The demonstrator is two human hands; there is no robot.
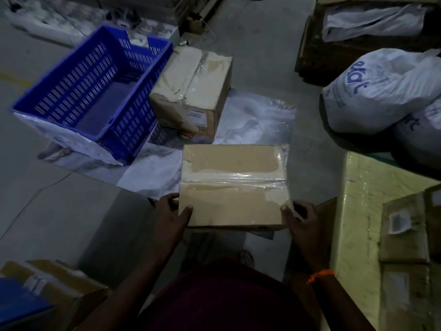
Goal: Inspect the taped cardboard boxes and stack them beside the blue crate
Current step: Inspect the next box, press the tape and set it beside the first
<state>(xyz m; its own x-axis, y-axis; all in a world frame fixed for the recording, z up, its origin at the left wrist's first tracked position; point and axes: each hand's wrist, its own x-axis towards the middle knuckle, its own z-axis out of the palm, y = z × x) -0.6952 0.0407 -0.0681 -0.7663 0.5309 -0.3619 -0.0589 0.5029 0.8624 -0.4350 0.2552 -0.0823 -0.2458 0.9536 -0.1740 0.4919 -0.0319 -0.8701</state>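
Currently both hands, left hand (170, 213) and right hand (299, 218), clamp the near corners of the taped box (232, 185), thumbs on top, other box (191, 91) beyond the grip touching the blue crate (93, 91); looks stiff, tape slick, so grip bare cardboard edges

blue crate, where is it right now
In the head view the blue crate sits upper left on the floor, tilted, with a taped cardboard box right against its right side.
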